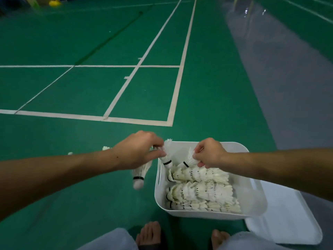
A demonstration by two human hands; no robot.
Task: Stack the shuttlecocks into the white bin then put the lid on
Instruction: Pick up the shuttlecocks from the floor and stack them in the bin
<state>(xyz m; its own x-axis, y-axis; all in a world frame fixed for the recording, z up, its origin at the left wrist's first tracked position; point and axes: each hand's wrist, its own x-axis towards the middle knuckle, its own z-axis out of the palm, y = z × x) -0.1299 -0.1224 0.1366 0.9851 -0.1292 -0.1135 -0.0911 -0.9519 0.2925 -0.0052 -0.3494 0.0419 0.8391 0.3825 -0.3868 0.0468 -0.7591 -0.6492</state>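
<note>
The white bin [255,195] sits on the green floor in front of me, holding rows of stacked white shuttlecocks [200,192] lying on their sides. My left hand [138,150] hovers at the bin's left rim, pinching one shuttlecock [167,156] cork-down, while a second shuttlecock [139,175] hangs below its palm. My right hand [209,152] is over the bin's far side, fingers curled round a shuttlecock [189,160] whose cork points left above the top row. The white lid [292,222] lies flat on the floor, right of the bin and partly under it.
Two loose shuttlecocks [106,147] lie on the floor behind my left forearm. My bare feet [149,233] and grey trouser knees are at the bottom edge. White court lines [93,117] cross the floor ahead; a grey strip [288,87] runs along the right.
</note>
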